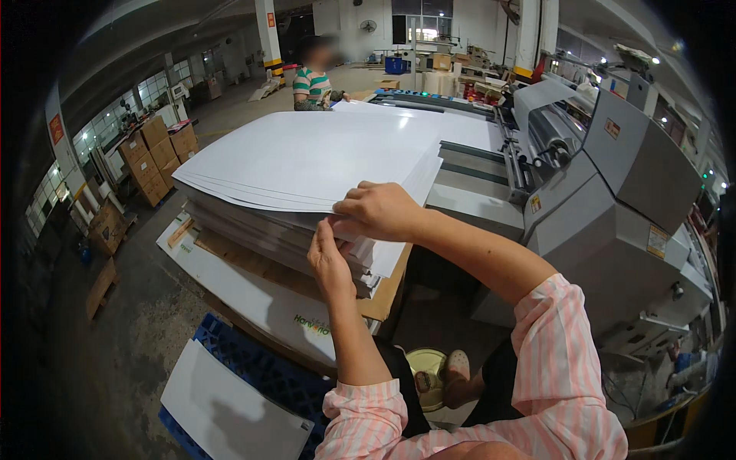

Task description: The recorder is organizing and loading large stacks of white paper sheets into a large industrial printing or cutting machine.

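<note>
A tall stack of large white paper sheets (307, 153) stands before me, its near corner lifted and the top sheets slightly fanned. My right hand (376, 211) is closed on that corner, fingers curled over the top sheets. Just below it, my left hand (331, 257) is upright against the near edge, its fingers pinched at the raised sheets. The fingertips of both hands nearly meet, and part of the left hand's grip is hidden. Beneath the stack is a wooden pallet (264, 264).
A large grey machine with rollers (606, 192) stands close on my right. At lower left, a blue plastic pallet (218, 333) bears more white sheets (230, 406). Cardboard boxes (146, 157) are piled at far left. Beyond the stack is a person in a striped shirt (310, 84).
</note>
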`<state>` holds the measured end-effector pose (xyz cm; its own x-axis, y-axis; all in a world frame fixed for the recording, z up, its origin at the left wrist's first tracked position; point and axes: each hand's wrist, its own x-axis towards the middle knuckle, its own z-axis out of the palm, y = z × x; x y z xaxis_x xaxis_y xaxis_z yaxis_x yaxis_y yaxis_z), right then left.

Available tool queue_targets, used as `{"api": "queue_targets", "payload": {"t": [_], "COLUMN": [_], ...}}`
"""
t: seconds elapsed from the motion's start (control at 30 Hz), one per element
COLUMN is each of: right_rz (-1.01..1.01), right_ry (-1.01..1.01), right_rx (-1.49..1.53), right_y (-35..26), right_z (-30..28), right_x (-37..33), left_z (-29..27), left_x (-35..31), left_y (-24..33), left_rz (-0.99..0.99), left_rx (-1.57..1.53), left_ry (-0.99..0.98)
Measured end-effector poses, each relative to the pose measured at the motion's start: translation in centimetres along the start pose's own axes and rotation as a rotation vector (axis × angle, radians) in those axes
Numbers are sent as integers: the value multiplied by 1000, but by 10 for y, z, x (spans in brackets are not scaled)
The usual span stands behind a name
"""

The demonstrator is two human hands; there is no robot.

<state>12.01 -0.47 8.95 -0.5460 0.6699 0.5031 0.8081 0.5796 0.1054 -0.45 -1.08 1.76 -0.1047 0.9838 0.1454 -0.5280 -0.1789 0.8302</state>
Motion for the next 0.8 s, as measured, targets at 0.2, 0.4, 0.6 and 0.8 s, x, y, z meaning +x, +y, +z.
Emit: {"api": "queue_targets", "payload": {"t": [0.2,0.4,0.6,0.8], "right_rz": [302,95,211,249], "right_ry": [162,118,-158,-200], "right_rx": [59,5,-85,78], "right_y": [17,4,-1,-13], "right_z": [-17,-6,7,-5], "right_x": [28,4,-4,2], "left_z": [-3,-3,-3,-10], "left_x": [5,5,-2,3], "left_y": [-15,-16,-10,-9], "left_rz": [158,175,53,-22], "left_rx": [332,267,-97,-155], "left_ry": [18,24,63,52]}}
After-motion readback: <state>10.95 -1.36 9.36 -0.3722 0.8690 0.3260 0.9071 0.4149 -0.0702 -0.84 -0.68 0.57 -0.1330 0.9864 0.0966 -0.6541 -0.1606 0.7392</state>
